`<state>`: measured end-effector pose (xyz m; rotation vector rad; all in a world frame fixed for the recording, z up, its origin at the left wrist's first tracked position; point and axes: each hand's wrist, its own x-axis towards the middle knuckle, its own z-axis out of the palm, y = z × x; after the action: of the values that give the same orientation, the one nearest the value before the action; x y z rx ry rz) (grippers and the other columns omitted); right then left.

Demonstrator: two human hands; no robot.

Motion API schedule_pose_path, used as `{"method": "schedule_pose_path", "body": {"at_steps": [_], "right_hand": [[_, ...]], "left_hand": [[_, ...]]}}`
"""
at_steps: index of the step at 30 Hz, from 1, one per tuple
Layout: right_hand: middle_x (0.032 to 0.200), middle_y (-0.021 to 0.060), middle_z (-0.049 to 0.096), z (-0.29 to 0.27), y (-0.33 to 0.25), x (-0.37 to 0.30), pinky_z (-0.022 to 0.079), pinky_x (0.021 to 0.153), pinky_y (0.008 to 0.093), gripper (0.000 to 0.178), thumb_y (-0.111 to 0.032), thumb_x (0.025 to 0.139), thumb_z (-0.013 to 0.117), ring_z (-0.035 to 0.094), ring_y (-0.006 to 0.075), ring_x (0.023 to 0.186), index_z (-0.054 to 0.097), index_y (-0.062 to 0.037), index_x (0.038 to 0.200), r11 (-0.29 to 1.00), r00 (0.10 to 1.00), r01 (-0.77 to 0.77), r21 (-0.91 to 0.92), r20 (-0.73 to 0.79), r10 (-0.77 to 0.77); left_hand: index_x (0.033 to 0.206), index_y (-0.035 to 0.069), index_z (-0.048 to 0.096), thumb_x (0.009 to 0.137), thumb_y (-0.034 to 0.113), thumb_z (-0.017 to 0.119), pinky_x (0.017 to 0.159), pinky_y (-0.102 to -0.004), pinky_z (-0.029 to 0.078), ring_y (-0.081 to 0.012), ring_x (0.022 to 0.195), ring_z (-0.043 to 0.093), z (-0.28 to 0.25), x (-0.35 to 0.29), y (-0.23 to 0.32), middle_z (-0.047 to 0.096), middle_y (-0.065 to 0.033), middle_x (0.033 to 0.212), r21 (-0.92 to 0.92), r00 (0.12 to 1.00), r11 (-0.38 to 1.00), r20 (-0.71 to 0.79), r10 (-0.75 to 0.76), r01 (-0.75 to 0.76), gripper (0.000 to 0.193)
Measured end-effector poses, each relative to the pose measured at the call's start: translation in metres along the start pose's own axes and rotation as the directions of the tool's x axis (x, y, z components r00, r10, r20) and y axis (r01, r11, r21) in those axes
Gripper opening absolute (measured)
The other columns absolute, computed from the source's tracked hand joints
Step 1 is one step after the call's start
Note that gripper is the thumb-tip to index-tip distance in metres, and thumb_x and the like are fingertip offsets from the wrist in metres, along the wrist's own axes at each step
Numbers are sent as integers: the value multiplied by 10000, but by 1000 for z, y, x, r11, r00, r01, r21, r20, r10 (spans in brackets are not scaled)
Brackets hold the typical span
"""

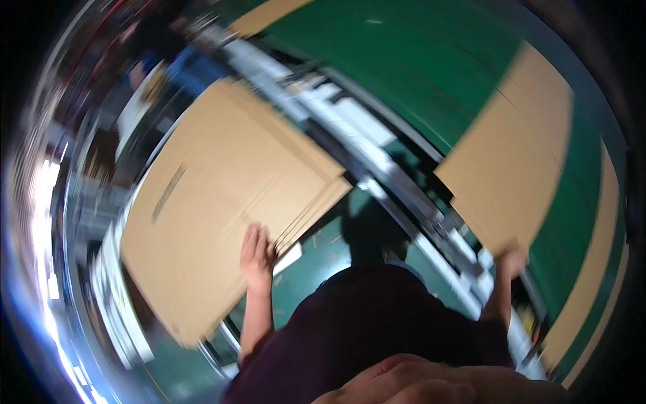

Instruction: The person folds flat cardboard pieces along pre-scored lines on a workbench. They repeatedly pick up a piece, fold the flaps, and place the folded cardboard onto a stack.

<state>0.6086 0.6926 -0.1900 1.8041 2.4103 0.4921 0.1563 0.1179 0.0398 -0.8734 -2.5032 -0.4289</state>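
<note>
On my left lies a stack of flat brown cardboard sheets (222, 182), with several layered edges showing on its near right side. My left hand (257, 259) rests at the stack's near edge, its fingers stretched out over the top sheet. To the right, a single cardboard sheet (515, 148) lies slantwise over a green surface. Its near corner is in the grip of my right hand (513, 261), which is somewhat blurred; part of its fingers is hidden.
A green conveyor-like surface (404, 60) runs along the far right, bordered by a metal frame (377, 161). Another cardboard strip (592, 262) lies at the right rim. White sheets (121, 310) stand beside the left stack. Green floor (336, 236) shows between stack and frame.
</note>
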Motion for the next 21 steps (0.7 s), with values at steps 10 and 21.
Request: {"method": "schedule_pose_path", "body": {"at_steps": [10,21], "right_hand": [[1426,193,410,-96,-74,83,247,1134,427,541,-44,829,442,361,380,1322,422,14,1366,702,767,641,310,-302,-567],[951,153,673,-485,-129,106,541,730,317,271,-231,962,551,637,220,812,658,12,1015,324,670,559,764,-646,366]], "left_hand": [[1137,78,638,699,46,733,946,-369,506,-300,1158,568,-14,3,13,600,-100,1231,7,998,999,-49,-41,41,450],[1125,61,642,701,65,743,956,-381,499,-316,1154,566,-17,-2,13,601,-110,1229,-27,995,999,-83,-46,44,435]]}}
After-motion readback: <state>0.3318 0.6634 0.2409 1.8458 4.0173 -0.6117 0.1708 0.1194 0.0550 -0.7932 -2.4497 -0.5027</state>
